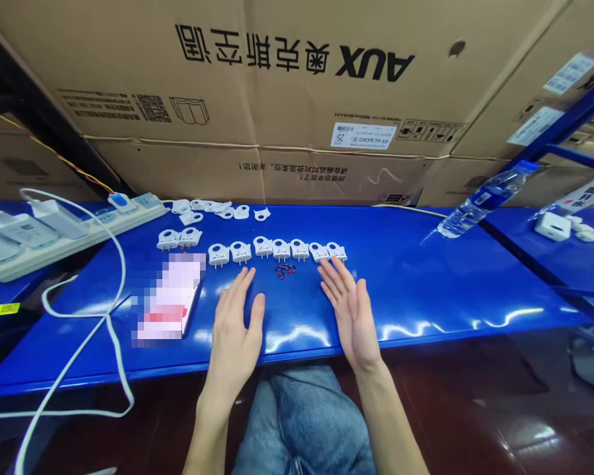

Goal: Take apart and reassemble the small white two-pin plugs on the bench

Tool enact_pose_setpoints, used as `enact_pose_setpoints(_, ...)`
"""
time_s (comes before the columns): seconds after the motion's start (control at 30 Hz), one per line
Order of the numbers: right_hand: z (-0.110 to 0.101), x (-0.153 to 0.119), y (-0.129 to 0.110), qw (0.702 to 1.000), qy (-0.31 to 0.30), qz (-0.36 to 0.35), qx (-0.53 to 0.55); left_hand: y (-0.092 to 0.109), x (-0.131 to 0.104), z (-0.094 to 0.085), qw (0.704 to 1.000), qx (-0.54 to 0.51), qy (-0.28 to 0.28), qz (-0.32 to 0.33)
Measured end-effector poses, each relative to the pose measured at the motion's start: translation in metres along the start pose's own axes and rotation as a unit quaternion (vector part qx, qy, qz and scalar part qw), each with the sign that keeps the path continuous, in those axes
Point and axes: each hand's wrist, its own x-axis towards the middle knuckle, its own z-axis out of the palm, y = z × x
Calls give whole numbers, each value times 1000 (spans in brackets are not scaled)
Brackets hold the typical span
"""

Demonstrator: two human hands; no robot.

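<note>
Both hands are over the front of the blue table (pixel 426 290), apart from each other and empty. My left hand (pixel 236 323) has its thumb spread from the fingers, just in front of a white two-pin plug piece (pixel 240 252). My right hand (pixel 350 313) is turned palm inward, its fingertips close to the rightmost white plug piece (pixel 335 251). Several such pieces with ring-shaped tops stand in a row beyond the hands. Between the hands and the row lies a small pile of red and black bits (pixel 286 270).
A blurred-out pink phone-like object (pixel 171 297) lies left of my left hand. Farther left are a power strip (pixel 79 241) and a looped white cable (pixel 113 330). More white pieces (pixel 210 207) lie behind. A water bottle (pixel 485 201) and large cardboard boxes (pixel 287 99) stand at the back.
</note>
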Motion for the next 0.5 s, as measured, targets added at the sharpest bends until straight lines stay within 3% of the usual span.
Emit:
enact_pose_setpoints(0.13, -7, 0, -3, 997, -32, 40, 60, 6, 3, -9, 978, -197, 26, -61)
enact_pose_setpoints(0.27, 4, -2, 2, 995, -21, 29, 92, 11, 4, -7, 888, -444, -63, -99)
enact_pose_setpoints(0.3, 8, -3, 3, 996, -14, 25, 86, 10, 3, -5, 869, -476, -82, -106)
enact_pose_setpoints(0.37, 16, -5, 7, 997, -2, 20, 72, 9, 1, -1, 858, -494, -87, -114)
enact_pose_setpoints(0.5, 22, -7, 11, 999, -1, 13, 42, 4, -2, 1, 832, -532, -38, -151)
